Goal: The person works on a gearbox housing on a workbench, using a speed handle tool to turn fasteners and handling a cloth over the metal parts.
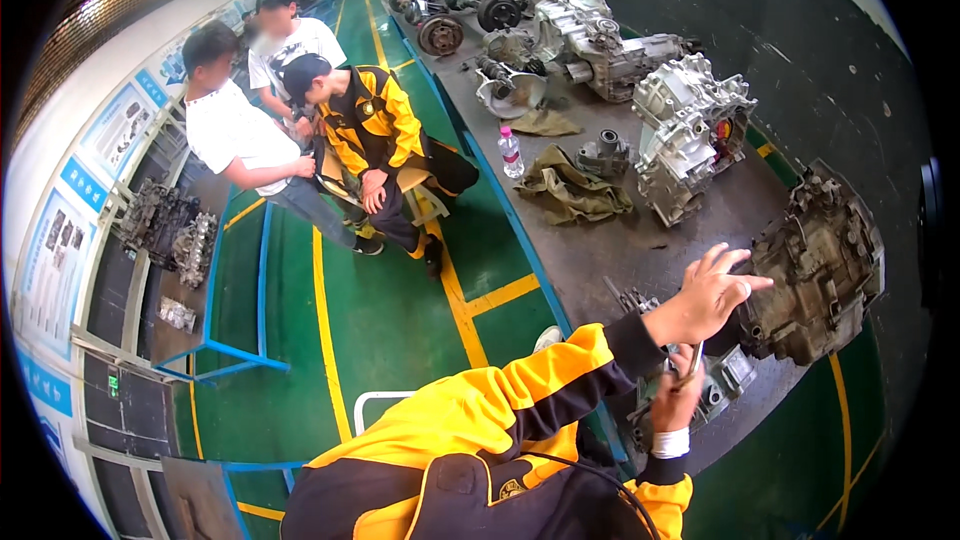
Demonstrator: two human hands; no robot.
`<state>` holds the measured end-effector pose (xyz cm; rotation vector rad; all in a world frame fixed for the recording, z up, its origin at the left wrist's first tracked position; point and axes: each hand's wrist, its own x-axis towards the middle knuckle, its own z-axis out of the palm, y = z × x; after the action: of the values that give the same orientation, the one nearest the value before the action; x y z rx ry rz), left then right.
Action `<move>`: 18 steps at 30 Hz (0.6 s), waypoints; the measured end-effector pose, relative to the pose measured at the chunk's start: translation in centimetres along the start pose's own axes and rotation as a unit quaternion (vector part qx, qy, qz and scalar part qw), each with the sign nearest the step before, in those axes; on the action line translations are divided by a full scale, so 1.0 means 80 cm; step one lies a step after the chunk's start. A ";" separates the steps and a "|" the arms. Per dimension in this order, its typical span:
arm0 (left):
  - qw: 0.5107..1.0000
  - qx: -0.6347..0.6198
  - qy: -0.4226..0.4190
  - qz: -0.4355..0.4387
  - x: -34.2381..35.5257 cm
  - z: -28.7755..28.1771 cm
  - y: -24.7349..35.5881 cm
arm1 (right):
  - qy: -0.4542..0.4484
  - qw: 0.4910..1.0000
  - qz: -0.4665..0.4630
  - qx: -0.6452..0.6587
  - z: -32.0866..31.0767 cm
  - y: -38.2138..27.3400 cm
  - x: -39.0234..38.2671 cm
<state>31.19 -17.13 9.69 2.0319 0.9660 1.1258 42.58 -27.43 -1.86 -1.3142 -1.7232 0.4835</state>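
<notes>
My left hand (702, 302) is stretched over the workbench, fingers spread and nothing gripped in them. Its fingertips point toward a dark, oily gearbox casing (815, 275) at the right end of the bench; whether they touch it I cannot tell. Below it, my right hand (676, 402), with a white band at the wrist, is closed around a thin shiny metal tool (696, 360). Blur and the left hand obscure the tool's exact kind. Bare metal gear parts (732, 372) lie on the bench beside my right hand.
Silver gearbox housings (690, 130) (605, 45) stand farther along the bench (660, 245). Near them are a crumpled olive cloth (570, 188), a water bottle (510, 153) and brake discs (440, 35). Across the aisle, one person sits (385, 130) and two stand (235, 130) (290, 50).
</notes>
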 end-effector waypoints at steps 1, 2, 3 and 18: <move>1.000 -0.007 -0.002 0.003 -0.001 0.007 0.003 | -0.039 0.999 -0.011 -0.021 0.006 -0.006 -0.001; 1.000 -0.010 -0.002 0.010 -0.001 0.012 0.007 | -0.078 0.996 -0.025 -0.041 0.016 -0.011 0.002; 1.000 -0.008 -0.014 0.007 -0.004 0.017 0.011 | -0.054 0.977 0.091 0.187 0.042 -0.008 -0.006; 0.999 0.019 0.008 0.026 -0.029 0.018 0.039 | 0.043 0.993 0.021 -0.112 0.023 0.050 0.103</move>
<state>32.50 -21.00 10.52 2.0908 0.9543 1.1617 42.96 -18.14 -2.41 -1.5102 -1.7171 0.2577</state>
